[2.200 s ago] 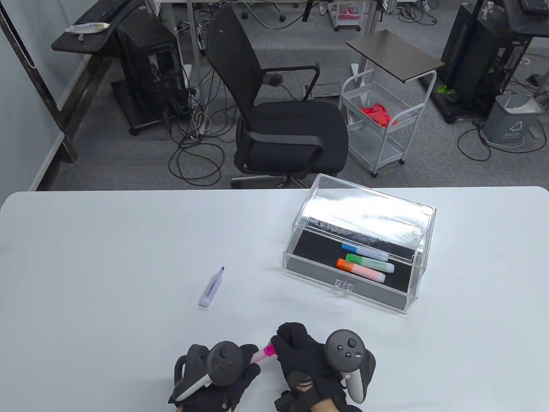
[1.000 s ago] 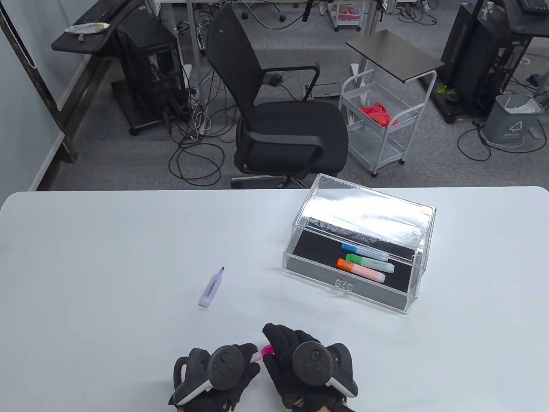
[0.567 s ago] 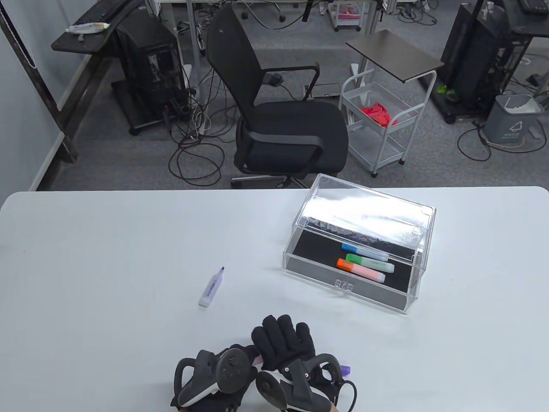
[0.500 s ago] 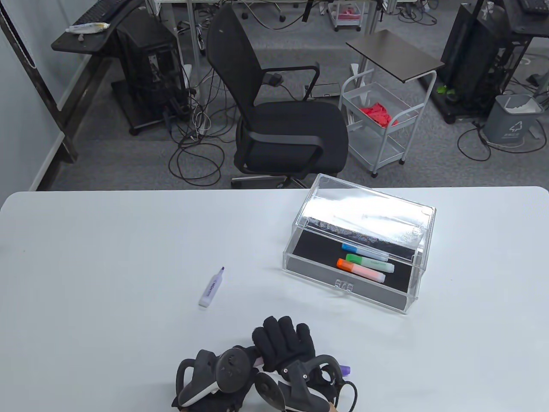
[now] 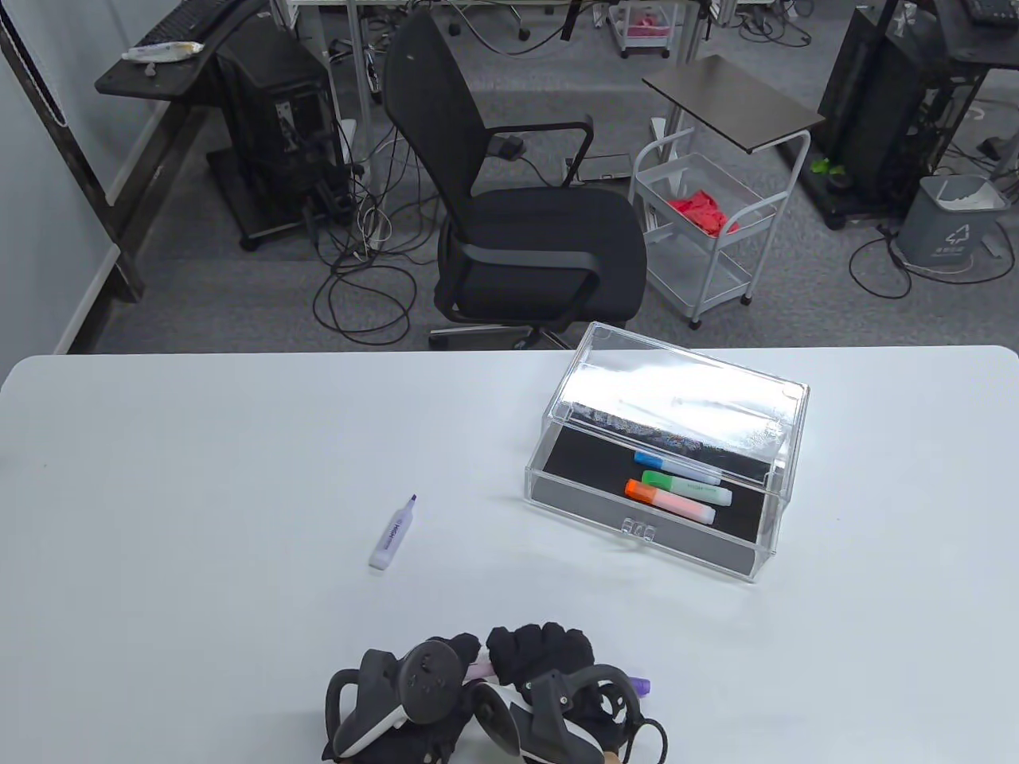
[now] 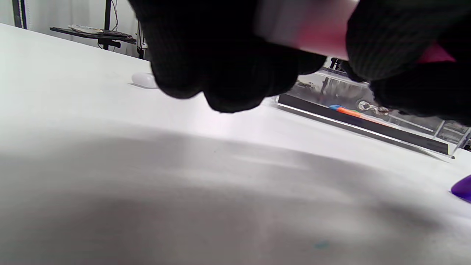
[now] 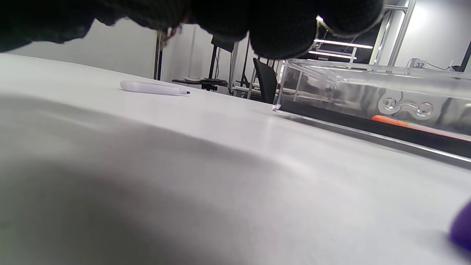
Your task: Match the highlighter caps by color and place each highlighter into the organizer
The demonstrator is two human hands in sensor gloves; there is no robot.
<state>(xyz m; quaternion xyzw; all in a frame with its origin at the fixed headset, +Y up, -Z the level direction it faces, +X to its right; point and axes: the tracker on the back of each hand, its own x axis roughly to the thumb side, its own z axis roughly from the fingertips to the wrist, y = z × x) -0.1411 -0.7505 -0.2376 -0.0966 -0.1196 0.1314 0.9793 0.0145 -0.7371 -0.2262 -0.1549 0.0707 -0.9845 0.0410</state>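
Observation:
Near the table's front edge my left hand (image 5: 446, 664) grips the body of a pink highlighter (image 5: 478, 671). My right hand (image 5: 541, 649) curls over its capped end, knuckles up, so the cap is hidden in the table view. The left wrist view shows the pink highlighter (image 6: 305, 25) close up between the fingers of both hands. A loose purple cap (image 5: 639, 684) lies on the table just right of my right hand. An uncapped purple highlighter (image 5: 393, 532) lies to the upper left. The clear organizer (image 5: 557, 493) holds blue (image 5: 649, 459), green (image 5: 685, 485) and orange (image 5: 669, 501) highlighters.
The organizer's drawer is pulled out toward me, with its clear front wall (image 5: 637, 533) facing the hands. A black office chair (image 5: 525, 231) and a white cart (image 5: 700, 231) stand beyond the table's far edge. The purple cap (image 7: 461, 226) shows at the right wrist view's lower right.
My right hand rolled over the pink highlighter's cap end, stretched its fingers out flat, then curled them down around it. The purple cap came into view beside it.

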